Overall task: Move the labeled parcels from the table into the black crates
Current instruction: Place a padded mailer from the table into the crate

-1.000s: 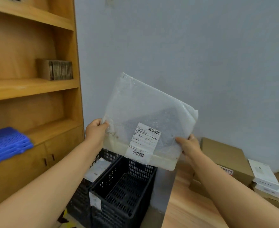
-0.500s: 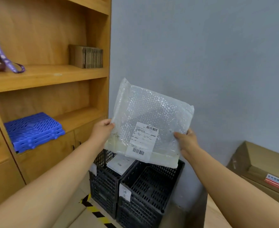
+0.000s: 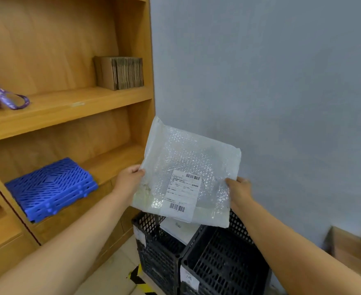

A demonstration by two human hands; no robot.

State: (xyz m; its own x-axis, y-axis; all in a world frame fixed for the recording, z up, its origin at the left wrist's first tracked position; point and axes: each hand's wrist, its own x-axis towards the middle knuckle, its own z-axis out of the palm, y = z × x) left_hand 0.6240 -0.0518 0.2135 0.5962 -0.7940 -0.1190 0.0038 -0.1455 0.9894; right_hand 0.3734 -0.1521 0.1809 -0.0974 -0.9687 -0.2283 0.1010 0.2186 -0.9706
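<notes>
A flat bubble-wrap parcel (image 3: 186, 162) with a white barcode label hangs in the air above two black crates. My left hand (image 3: 129, 180) grips its left edge, thumb on the front. Its right edge is held by my right hand (image 3: 239, 188). The left black crate (image 3: 154, 250) has a white parcel (image 3: 178, 229) lying in it. Nothing shows inside the right black crate (image 3: 222, 265), and a small white tag is on its front.
A wooden shelf unit (image 3: 69, 103) stands at the left with blue plastic tiles (image 3: 49, 188), a stack of cardboard (image 3: 120, 72) and a purple strap (image 3: 7, 96). Behind the crates is a grey wall. A cardboard box (image 3: 345, 248) sits at the right edge. Yellow-black floor tape (image 3: 139, 279) lies in front.
The view has swung left and down, so the table left the frame. Both hands have brought the bubble-wrap parcel lower, closer over the black crates.
</notes>
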